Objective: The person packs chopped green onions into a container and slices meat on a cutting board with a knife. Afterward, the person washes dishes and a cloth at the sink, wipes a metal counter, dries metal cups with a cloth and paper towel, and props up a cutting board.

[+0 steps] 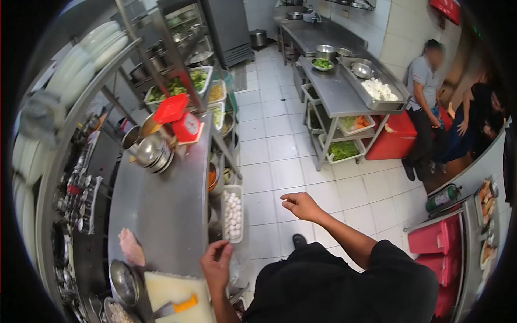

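Note:
My left hand (217,265) hovers by the front edge of the steel worktable (177,215), its fingers loosely curled and nothing visible in them. Close beside it lies a white cutting board (167,288), with a yellow-handled knife (184,304) on top. A pale pink piece of raw meat (132,247) rests on the steel behind the board, near a metal bowl (124,282). Over the tiled floor, my right hand (301,206) hangs in the air, fingers slightly bent and apart, touching nothing. Below the table edge stands a white tub of eggs (232,214).
Farther along the table are a red scale (186,125) and stacked metal bowls (153,153). Across the aisle, a steel counter (344,97) carries a deep tray (371,102) of white pieces. Two people are at the right, beyond a red chest (390,137). Pink bins (436,237) stand nearer.

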`<state>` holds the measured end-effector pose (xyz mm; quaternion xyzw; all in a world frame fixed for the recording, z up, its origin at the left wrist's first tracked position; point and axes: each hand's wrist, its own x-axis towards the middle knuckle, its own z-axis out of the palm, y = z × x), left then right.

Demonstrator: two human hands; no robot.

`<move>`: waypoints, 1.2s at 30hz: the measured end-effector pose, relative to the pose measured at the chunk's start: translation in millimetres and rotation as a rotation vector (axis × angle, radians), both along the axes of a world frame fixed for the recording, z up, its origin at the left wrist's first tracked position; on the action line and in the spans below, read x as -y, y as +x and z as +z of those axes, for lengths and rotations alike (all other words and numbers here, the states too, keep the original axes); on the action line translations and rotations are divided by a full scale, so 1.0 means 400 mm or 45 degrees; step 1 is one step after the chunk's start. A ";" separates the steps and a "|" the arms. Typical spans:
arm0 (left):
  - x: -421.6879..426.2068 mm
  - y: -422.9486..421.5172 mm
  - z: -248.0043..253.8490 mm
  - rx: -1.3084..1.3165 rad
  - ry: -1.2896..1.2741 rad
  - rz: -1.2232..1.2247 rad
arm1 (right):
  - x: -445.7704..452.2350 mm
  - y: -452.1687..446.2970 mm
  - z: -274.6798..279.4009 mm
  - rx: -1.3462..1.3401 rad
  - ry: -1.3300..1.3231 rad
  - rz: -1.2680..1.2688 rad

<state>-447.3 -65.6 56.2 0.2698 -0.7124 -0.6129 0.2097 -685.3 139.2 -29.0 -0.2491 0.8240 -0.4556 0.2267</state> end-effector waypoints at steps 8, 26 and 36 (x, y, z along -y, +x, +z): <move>0.042 -0.409 -0.056 0.038 -0.002 0.062 | -0.135 -0.390 0.024 -0.055 0.073 -0.041; 0.337 -1.671 -0.014 -0.057 -0.068 -0.631 | 0.002 -1.236 0.061 -0.134 0.161 -0.502; 0.553 -2.528 -0.352 0.159 -0.897 -0.848 | 0.087 -1.682 -0.077 -0.029 0.151 -0.587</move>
